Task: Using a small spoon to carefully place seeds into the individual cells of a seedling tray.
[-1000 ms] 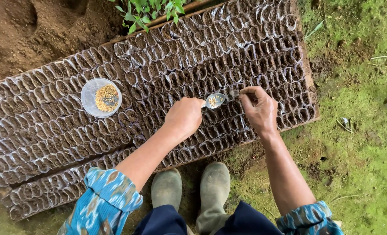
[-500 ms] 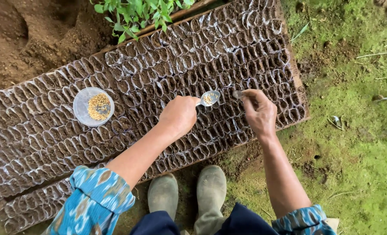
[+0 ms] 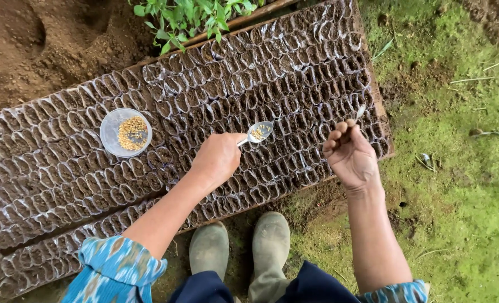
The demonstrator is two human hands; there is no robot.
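Note:
My left hand grips the handle of a metal spoon that carries a few pale seeds. It hovers over the middle of a bed of small plastic seedling bags filled with dark soil. My right hand is off to the right, over the bed's right end. Its fingers are pinched on a thin tool whose pale tip sticks out past the fingertips. A clear round dish of seeds rests on the bags to the left of the spoon.
A wooden board frames the bed on the right. Mossy green ground lies to the right and bare brown soil at the top left. Leafy green plants grow behind the bed. My two grey boots stand at the near edge.
My right hand has moved away from the spoon to the right end of the bed. The left hand keeps the spoon over the middle bags.

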